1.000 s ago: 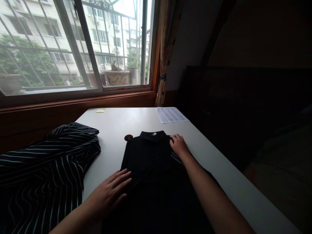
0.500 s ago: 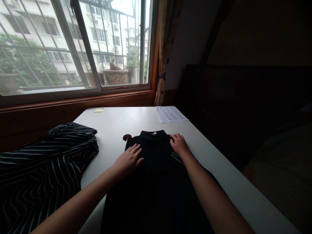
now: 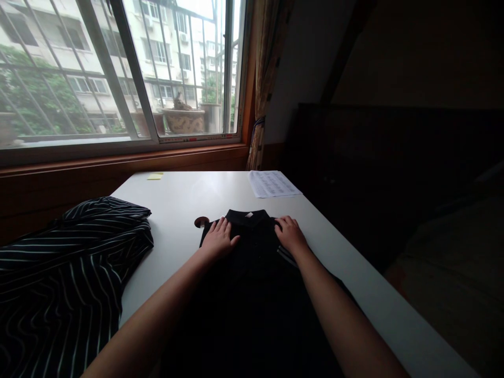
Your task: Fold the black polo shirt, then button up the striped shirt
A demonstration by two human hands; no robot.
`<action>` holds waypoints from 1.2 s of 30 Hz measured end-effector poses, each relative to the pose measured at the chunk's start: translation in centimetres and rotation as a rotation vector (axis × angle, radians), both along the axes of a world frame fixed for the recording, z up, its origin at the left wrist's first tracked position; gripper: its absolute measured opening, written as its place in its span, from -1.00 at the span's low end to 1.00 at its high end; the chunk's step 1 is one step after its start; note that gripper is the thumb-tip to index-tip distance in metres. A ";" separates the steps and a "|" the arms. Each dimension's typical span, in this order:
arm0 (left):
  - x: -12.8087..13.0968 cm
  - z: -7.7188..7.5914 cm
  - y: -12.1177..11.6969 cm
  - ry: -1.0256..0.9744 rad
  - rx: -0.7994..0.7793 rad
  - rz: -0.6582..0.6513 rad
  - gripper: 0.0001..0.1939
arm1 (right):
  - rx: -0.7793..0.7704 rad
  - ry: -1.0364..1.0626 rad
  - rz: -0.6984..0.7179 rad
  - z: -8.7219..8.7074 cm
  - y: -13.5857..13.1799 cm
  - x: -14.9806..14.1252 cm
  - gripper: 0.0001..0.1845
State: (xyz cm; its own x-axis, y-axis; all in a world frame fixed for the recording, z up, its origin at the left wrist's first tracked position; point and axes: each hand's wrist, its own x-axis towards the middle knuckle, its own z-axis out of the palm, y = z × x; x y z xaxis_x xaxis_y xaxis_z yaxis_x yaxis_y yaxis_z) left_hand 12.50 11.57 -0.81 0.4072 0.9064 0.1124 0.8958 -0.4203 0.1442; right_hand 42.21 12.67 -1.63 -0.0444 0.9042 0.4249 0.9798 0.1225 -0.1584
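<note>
A black collared shirt (image 3: 252, 273) lies on the white table (image 3: 189, 194), its collar toward the far end. My left hand (image 3: 219, 237) rests on the shirt's left shoulder beside the collar, fingers stretched out and lying on the cloth. On the opposite shoulder is my right hand (image 3: 290, 232), its fingers slightly bent over the shirt's edge; whether they pinch any cloth is hard to see. Pale stripes show on the sleeve just below that hand. The lower part of the shirt is too dark to make out.
A striped black garment (image 3: 79, 262) lies heaped at the left. Printed sheets (image 3: 273, 184) and yellow sticky notes (image 3: 155, 176) lie at the table's far end. A round brown hole (image 3: 201, 222) is by the shirt's left shoulder. A barred window (image 3: 118, 73) stands beyond.
My left hand has slid forward and slightly right, closer to the collar. My right hand has stayed on its shoulder. The view has shifted a little to the right.
</note>
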 end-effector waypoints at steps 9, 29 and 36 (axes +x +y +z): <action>0.1 0.3 -0.1 0.004 0.005 0.016 -0.22 | -0.002 0.021 -0.001 -0.1 0.1 0.1 -0.67; 0.4 -0.1 -1.1 -0.049 0.251 0.054 -0.47 | 0.047 0.034 0.032 -0.4 0.2 0.3 -0.69; 0.1 0.0 -1.3 -0.061 0.255 0.023 -0.49 | 0.057 0.035 0.040 -0.4 0.1 0.2 -0.70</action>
State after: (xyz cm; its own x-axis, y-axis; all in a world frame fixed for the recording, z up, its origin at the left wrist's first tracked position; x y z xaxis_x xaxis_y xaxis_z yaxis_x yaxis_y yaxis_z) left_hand 12.56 10.30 -0.79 0.3722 0.8545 0.3622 0.8984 -0.4297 0.0907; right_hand 42.44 12.79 -2.01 -0.0641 0.8764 0.4773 0.9679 0.1710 -0.1841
